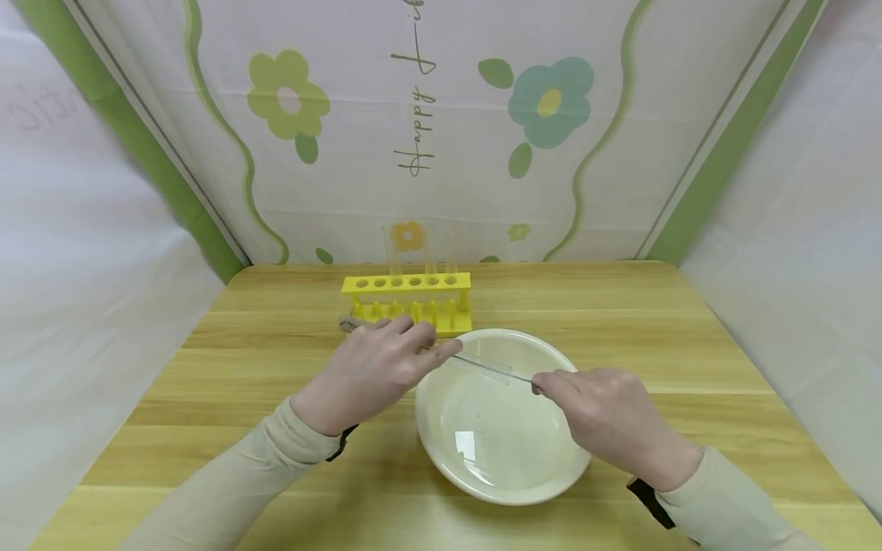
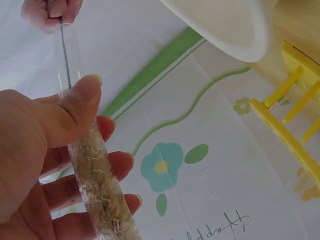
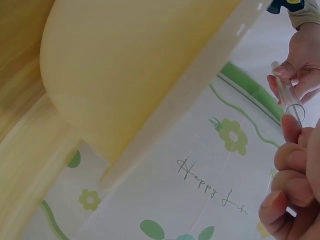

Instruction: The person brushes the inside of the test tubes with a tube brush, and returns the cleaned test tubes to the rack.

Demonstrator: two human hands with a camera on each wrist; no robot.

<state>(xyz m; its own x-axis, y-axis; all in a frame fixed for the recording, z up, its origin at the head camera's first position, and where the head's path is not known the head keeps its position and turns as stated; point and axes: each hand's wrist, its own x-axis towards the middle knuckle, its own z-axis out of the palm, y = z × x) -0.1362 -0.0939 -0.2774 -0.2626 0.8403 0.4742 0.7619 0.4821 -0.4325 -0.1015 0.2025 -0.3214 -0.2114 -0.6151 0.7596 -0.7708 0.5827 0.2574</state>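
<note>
My left hand [image 1: 386, 369] grips a clear glass test tube [image 2: 76, 57], fingers and thumb wrapped about its length. Inside the tube sits a test tube brush, its pale bristles [image 2: 100, 182] filling the part toward the closed end. The brush's twisted wire handle [image 1: 492, 369] runs out of the tube's mouth to my right hand [image 1: 613, 417], which pinches it between thumb and curled fingers. Tube and wire slant above a round white basin [image 1: 506, 494]; its glossy inside reflects light.
Behind the basin stands a yellow test tube rack [image 1: 406, 289] with several holes and pegs. Clear test tubes [image 1: 451, 249] stand upright in it. The wooden table [image 1: 289, 295] ends at a white printed cloth [image 1: 462, 199] at the back, with white cloth at both sides.
</note>
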